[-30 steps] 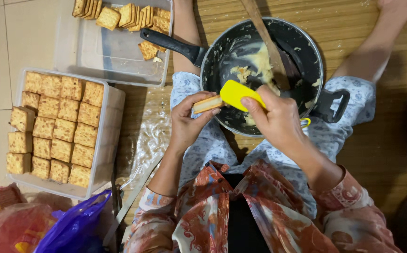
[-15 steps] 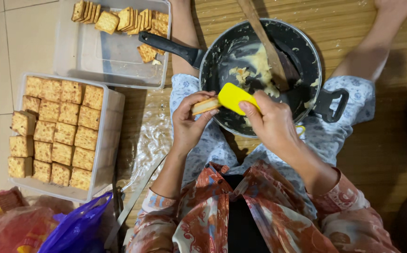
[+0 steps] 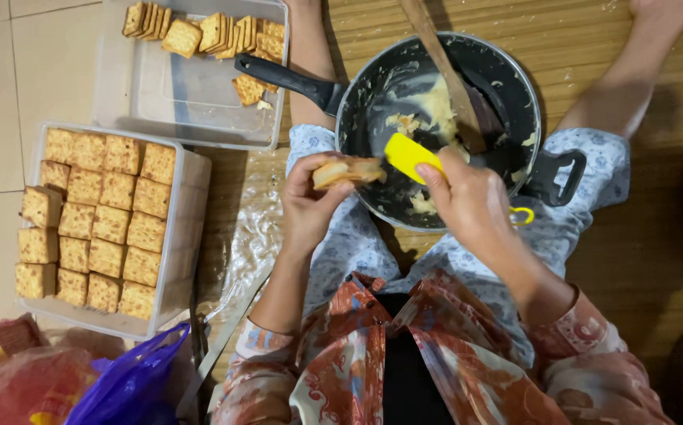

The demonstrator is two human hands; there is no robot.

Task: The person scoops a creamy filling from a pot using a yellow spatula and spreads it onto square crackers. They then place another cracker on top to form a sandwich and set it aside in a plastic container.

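Yellow spatula (image 3: 407, 154) right hand (image 3: 471, 206) | cracker (image 3: 347, 171) left hand (image 3: 308, 206) | pan (image 3: 515, 94) beneath

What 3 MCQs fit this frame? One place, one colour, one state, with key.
1. Where is the black pan?
A. On the tiled floor
B. On the person's lap, over the wooden mat
C. Inside the clear tray

2. What colour is the spatula in the right hand?
A. Yellow
B. Red
C. Green

3. What state is the left hand in?
A. Empty and open
B. Resting on the purple bag
C. Holding a filled cracker

Key: 1 B, the pan sits above the patterned fabric on the legs; 2 A, the blade is plainly yellow; 3 C, the fingers close around the cracker at the pan's rim.
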